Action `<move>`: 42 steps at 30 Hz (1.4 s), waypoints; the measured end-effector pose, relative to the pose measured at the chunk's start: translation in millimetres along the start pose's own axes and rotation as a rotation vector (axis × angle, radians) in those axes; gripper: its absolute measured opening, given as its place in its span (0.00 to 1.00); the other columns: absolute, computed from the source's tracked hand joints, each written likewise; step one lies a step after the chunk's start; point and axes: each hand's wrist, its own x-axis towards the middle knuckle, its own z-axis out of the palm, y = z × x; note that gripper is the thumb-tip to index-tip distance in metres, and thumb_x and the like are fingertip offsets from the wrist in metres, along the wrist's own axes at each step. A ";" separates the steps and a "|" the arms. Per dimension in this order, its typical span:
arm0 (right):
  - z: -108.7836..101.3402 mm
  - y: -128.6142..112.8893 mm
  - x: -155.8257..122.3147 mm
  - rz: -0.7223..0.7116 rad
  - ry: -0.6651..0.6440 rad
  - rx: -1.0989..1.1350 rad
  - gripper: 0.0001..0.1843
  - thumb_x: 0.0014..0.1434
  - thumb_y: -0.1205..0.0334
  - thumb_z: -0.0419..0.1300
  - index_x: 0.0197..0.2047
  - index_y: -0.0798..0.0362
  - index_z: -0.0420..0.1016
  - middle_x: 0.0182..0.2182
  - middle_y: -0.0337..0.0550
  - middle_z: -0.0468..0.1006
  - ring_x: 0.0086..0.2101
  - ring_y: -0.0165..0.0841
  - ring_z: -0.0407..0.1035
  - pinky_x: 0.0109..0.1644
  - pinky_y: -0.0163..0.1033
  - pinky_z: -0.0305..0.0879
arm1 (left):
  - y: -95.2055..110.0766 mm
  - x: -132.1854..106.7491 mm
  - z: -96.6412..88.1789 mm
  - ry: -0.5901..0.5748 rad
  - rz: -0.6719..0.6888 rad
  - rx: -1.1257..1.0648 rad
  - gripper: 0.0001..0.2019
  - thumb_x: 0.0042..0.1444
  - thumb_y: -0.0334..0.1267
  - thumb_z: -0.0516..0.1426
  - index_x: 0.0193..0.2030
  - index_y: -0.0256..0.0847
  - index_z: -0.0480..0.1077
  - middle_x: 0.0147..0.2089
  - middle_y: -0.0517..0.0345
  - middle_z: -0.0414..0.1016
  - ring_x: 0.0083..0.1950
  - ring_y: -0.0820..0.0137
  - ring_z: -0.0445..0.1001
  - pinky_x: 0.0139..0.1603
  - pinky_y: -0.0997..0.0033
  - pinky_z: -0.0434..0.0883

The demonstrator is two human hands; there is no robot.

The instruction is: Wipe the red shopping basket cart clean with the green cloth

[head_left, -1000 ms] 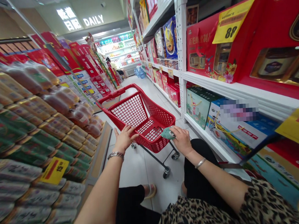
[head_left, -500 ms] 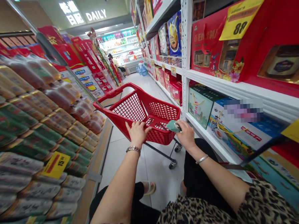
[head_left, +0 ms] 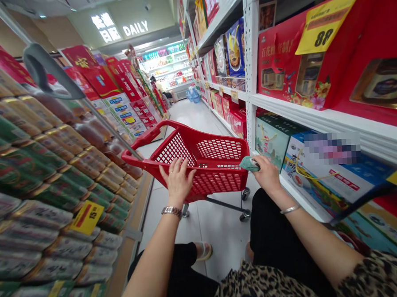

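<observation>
A red plastic shopping cart [head_left: 220, 183] with a lattice basket stands crosswise in the aisle before me; no goods show inside it. My left hand [head_left: 177, 178] lies on the near side of the basket at its rim, fingers stretched and spread. At the basket's right corner my right hand [head_left: 266, 173] is closed on a crumpled green cloth [head_left: 250, 164], which touches the rim. A metal pole with a grey loop handle [head_left: 53, 72] slants from the upper left down to the cart's handle end.
Stacked drink cans [head_left: 45, 209] line the left on a low platform. On the right, a white shelf [head_left: 316, 111] holds red gift boxes and carton packs close to my right arm. The tiled floor [head_left: 190, 111] runs ahead to a lit fridge [head_left: 167, 61].
The cart has swung so its near side faces me more squarely. My right hand and the cloth have moved right with its corner; the left hand has shifted slightly left and down.
</observation>
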 end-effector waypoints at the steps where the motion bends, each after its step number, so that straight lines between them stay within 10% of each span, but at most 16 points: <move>1: -0.5 2.7 1.8 0.002 -0.002 0.003 0.19 0.58 0.66 0.56 0.52 0.48 0.78 0.53 0.48 0.79 0.48 0.43 0.72 0.50 0.45 0.67 | -16.5 3.1 -9.9 0.051 -0.074 0.026 0.22 0.63 0.48 0.56 0.60 0.41 0.72 0.64 0.41 0.73 0.69 0.50 0.64 0.75 0.35 0.35; 6: 0.4 13.2 7.1 0.020 0.014 0.011 0.19 0.57 0.66 0.57 0.51 0.50 0.79 0.53 0.50 0.78 0.48 0.44 0.72 0.51 0.47 0.68 | -91.9 12.2 -59.2 0.229 -0.448 0.153 0.37 0.57 0.56 0.58 0.66 0.31 0.61 0.68 0.29 0.66 0.71 0.44 0.60 0.73 0.29 0.40; 12: -0.9 15.7 10.6 0.025 0.045 -0.015 0.18 0.57 0.64 0.57 0.50 0.50 0.80 0.52 0.51 0.79 0.47 0.44 0.72 0.47 0.45 0.67 | -129.0 3.6 -82.7 -0.052 -0.279 0.184 0.34 0.55 0.55 0.60 0.65 0.41 0.65 0.75 0.41 0.58 0.78 0.46 0.44 0.74 0.29 0.37; 30: -3.9 -82.4 -18.3 -0.143 0.056 -0.184 0.23 0.58 0.73 0.57 0.54 0.45 0.79 0.53 0.46 0.78 0.43 0.41 0.64 0.50 0.47 0.52 | -132.0 -4.0 -84.4 0.082 -0.163 0.107 0.21 0.58 0.55 0.56 0.50 0.45 0.75 0.64 0.35 0.71 0.74 0.38 0.54 0.65 0.15 0.46; 42: 34.3 -213.8 -25.8 -0.461 -0.115 0.068 0.15 0.71 0.64 0.53 0.53 0.39 0.78 0.55 0.39 0.77 0.47 0.40 0.62 0.51 0.47 0.55 | -98.5 -9.4 -81.0 0.055 -0.236 0.130 0.20 0.58 0.52 0.58 0.52 0.43 0.73 0.63 0.38 0.73 0.74 0.42 0.54 0.70 0.21 0.35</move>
